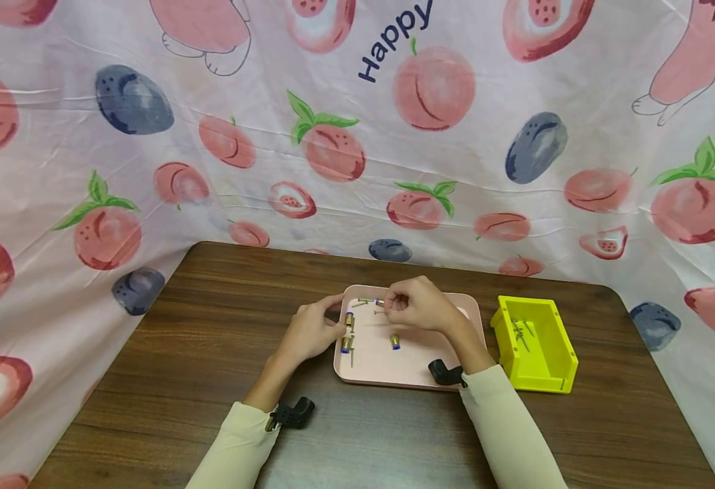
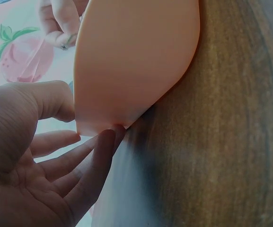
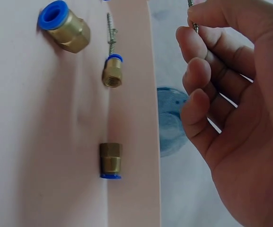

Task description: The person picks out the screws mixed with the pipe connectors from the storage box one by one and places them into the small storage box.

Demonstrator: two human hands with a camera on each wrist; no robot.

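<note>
**Screw pinched above the pink tray, fittings scattered below**

Sleeves of pale cream fill the near edge of the head view, each wrist carrying a black camera mount. Beyond them, on the brown wooden bench (image 1: 210, 353), sits a pink tray (image 1: 388, 370). The left hand (image 1: 311, 333) rests at the tray's left rim, close to two brass fittings (image 1: 348, 320). The right hand (image 1: 415, 303) hovers over the tray's far part, its fingers curled as if pinching something small. A yellow bin (image 1: 537, 343) with screws inside stands just right of the tray.

From the left wrist, the tray's underside and corner (image 2: 131, 61) show, with the left hand's fingers (image 2: 96, 156) nearly straight and touching that corner, gripping nothing.

From the right wrist, the right hand (image 3: 235, 109) holds a thin threaded screw (image 3: 192, 14) between thumb and forefinger. Below lie three blue-capped brass fittings (image 3: 111, 161) on the tray, one beside another screw (image 3: 110, 35).

The pinch looks light, so the screw could slip and drop among the fittings. A push at the tray corner could also set the round fittings rolling.
</note>
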